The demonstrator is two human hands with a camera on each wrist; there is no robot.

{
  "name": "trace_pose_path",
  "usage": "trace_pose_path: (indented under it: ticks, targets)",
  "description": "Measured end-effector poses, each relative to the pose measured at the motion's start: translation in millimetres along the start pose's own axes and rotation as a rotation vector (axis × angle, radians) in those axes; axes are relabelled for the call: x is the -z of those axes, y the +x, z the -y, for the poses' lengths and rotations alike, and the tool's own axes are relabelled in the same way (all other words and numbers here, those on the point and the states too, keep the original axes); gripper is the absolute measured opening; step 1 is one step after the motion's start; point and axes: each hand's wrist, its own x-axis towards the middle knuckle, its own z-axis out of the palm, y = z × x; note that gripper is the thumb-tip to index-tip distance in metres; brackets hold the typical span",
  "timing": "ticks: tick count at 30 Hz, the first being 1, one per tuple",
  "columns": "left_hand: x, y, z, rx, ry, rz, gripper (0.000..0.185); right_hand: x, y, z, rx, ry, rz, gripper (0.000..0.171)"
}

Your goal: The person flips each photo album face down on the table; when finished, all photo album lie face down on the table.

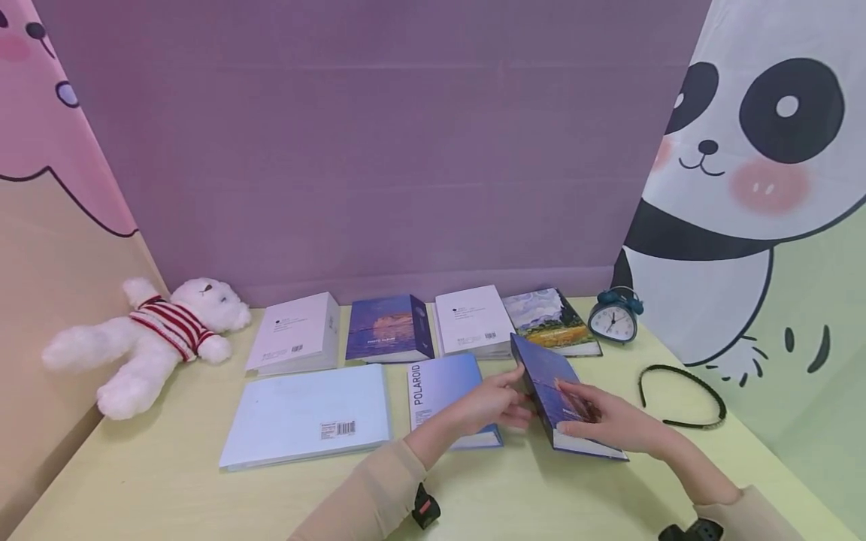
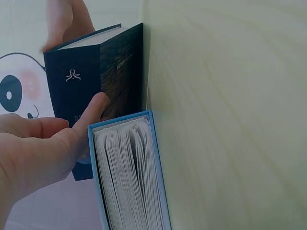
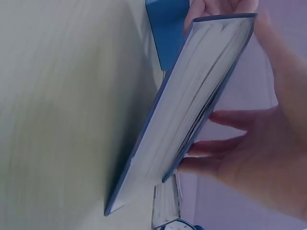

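Note:
A dark blue photo album (image 1: 551, 379) with a sunset-like cover stands tilted at the right front, its spine side raised and its far long edge down on the table. My right hand (image 1: 616, 421) holds it, fingers on the cover and thumb by the spine corner. At the raised spine my left hand (image 1: 497, 402) has its fingers extended; in the left wrist view one finger reaches along the album's underside (image 2: 120, 72). Page edges (image 3: 177, 105) face the right wrist camera. Beside my left wrist lies a blue-violet POLAROID album (image 1: 440, 387).
Behind stand a white album (image 1: 294, 330), a second sunset album (image 1: 382, 327), another white album (image 1: 473, 319) and a landscape-painting album (image 1: 551, 319). A large pale-blue album (image 1: 304, 413) lies left. Around them are a plush bear (image 1: 169, 327), an alarm clock (image 1: 613, 319) and a black headband (image 1: 713, 391).

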Motion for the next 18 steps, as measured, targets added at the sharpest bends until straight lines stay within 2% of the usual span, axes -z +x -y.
trace_pose_path:
  ticks: [4,11,14,18]
  targets:
    - [0.2,-0.7,-0.8,-0.017,0.006,-0.006,0.056,-5.2,-1.2,4.4,0.015,-0.042,-0.004,0.084]
    - [2.7,0.4,2.3,-0.056,0.009,-0.032,0.056,-4.8,-2.7,13.9,0.012,-0.065,-0.097,0.076]
    - [3.1,2.7,4.2,-0.087,-0.019,-0.036,0.050,-2.7,-2.5,15.8,0.010,0.005,-0.120,0.071]
    - [2.7,5.5,3.8,-0.131,-0.038,-0.029,0.042,-1.9,-1.2,17.3,0.035,0.164,-0.129,0.064]
